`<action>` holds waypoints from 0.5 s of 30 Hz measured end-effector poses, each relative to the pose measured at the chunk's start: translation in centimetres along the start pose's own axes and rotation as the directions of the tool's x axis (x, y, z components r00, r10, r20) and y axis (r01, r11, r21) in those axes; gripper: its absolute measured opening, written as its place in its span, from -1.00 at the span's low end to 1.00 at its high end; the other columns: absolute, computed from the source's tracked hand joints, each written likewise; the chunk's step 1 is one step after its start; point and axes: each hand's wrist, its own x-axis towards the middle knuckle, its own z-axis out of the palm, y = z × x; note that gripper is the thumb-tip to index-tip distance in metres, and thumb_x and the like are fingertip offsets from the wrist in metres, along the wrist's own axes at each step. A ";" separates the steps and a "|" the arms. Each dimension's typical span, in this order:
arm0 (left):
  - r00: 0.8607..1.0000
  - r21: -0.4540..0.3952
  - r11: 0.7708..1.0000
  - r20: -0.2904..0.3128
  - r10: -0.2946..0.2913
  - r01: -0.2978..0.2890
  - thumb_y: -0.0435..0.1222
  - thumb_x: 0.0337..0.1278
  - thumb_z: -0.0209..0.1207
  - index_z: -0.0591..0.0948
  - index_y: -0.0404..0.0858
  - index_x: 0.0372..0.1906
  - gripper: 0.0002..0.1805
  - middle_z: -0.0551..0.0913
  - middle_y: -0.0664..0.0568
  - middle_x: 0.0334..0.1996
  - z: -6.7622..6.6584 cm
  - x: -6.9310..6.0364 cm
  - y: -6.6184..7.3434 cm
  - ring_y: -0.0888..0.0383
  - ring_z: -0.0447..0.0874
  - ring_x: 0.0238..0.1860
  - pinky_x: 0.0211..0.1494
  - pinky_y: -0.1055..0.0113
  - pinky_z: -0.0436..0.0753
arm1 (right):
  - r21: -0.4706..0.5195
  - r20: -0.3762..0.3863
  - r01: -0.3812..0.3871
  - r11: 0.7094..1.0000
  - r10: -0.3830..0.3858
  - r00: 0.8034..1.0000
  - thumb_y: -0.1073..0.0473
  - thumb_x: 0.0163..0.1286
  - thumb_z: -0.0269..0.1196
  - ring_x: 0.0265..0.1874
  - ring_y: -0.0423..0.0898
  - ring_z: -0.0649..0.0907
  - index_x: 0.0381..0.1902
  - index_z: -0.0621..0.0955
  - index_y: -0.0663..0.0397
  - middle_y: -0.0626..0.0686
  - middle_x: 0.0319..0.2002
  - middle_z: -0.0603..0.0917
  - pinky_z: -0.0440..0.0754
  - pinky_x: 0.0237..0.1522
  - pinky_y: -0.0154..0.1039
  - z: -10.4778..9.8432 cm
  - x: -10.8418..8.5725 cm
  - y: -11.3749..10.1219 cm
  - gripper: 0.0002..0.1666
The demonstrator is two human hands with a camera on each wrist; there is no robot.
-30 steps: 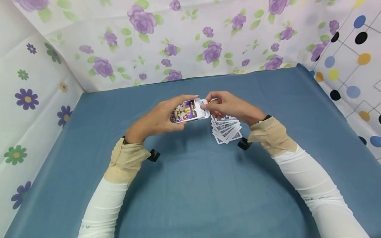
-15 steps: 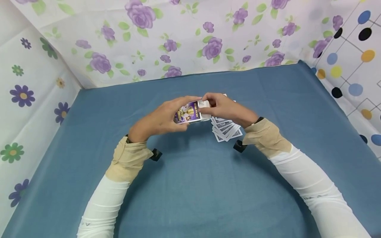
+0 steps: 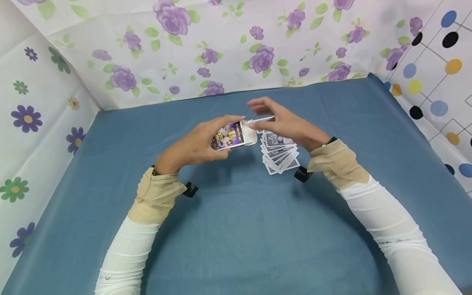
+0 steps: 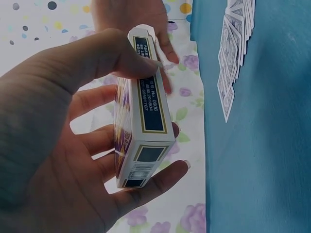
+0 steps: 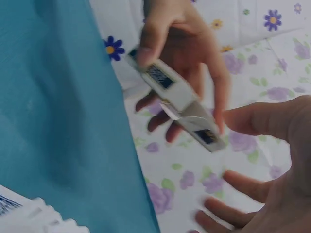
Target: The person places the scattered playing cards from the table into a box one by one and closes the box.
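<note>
My left hand (image 3: 200, 141) grips a purple-and-white playing card box (image 3: 228, 136) above the table, thumb along one narrow side and fingers along the other. At the box's right end a white flap (image 3: 250, 133) stands out. My right hand (image 3: 283, 121) is beside that end, fingers spread and extended, its thumb close to the flap; whether it touches is unclear. In the right wrist view, nothing lies between the right hand's fingers (image 5: 243, 187) and thumb. Below the right hand, a fanned pile of playing cards (image 3: 278, 152) lies backs up, partly covered by that hand.
A blue cloth (image 3: 236, 229) covers the table. Flower-printed sheets (image 3: 221, 53) rise behind it and at the left, and a dotted sheet (image 3: 435, 90) stands at the right. Small black wrist devices (image 3: 303, 174) hang under both wrists.
The right hand pinched at the box's end earlier, then worked at its flap. Now its fingers have spread and lifted away to the upper right. The left hand keeps its grip on the box.
</note>
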 end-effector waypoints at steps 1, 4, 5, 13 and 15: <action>1.000 0.006 1.000 -0.002 -0.002 0.002 -0.34 0.15 0.29 0.21 0.11 0.58 -0.10 0.42 -0.01 0.31 0.0 0.0 -0.1 0.07 0.51 -0.10 -0.11 0.18 0.58 | 0.002 -0.004 0.006 1.000 -0.006 1.000 -0.15 0.41 0.31 0.49 -0.03 0.19 0.53 0.24 -0.34 -0.09 0.52 0.19 0.22 0.40 0.12 -0.3 -0.1 -0.1 -0.18; 1.000 0.011 1.000 -0.010 -0.007 0.007 -0.33 0.15 0.30 0.21 0.12 0.57 -0.10 0.43 -0.01 0.29 -0.1 -0.1 -0.2 0.07 0.51 -0.08 -0.09 0.17 0.57 | -0.021 -0.029 0.009 1.000 -0.010 1.000 -0.23 0.38 0.32 0.58 -0.07 -0.08 0.59 0.07 -0.53 -0.29 0.60 -0.11 -0.02 0.49 0.17 -1.2 -0.5 -0.2 -0.03; 1.000 0.015 1.000 -0.013 -0.009 0.009 -0.33 0.15 0.29 0.22 0.13 0.57 -0.11 0.45 -0.01 0.27 -0.1 -0.1 -0.3 0.07 0.51 -0.09 -0.10 0.17 0.57 | -0.039 -0.038 0.009 0.999 -0.011 0.999 -0.24 0.37 0.31 0.59 -0.08 -0.13 0.60 0.03 -0.56 -0.31 0.60 -0.17 -0.07 0.49 0.20 -1.5 -0.5 -0.2 0.00; 0.999 0.039 0.999 -0.036 -0.034 0.036 -0.32 0.14 0.29 0.23 0.13 0.56 -0.12 0.50 -0.01 0.12 -0.7 -0.5 -0.6 0.07 0.51 -0.16 -0.17 0.20 0.57 | -0.236 -0.179 0.056 0.970 -0.100 0.979 -0.09 0.37 0.36 0.56 -0.16 -0.34 0.65 -0.14 -0.36 -0.19 0.60 -0.41 -0.29 0.49 0.22 -4.0 -0.4 1.1 0.17; 0.998 0.045 0.998 -0.047 -0.038 0.040 -0.32 0.13 0.30 0.24 0.14 0.55 -0.12 0.51 -0.02 0.08 -0.9 -0.6 -0.6 0.06 0.51 -0.17 -0.19 0.20 0.57 | -0.262 -0.205 0.038 0.964 -0.094 0.974 -0.08 0.38 0.35 0.56 -0.15 -0.36 0.65 -0.15 -0.32 -0.16 0.60 -0.42 -0.29 0.49 0.22 -4.8 -0.2 1.5 0.16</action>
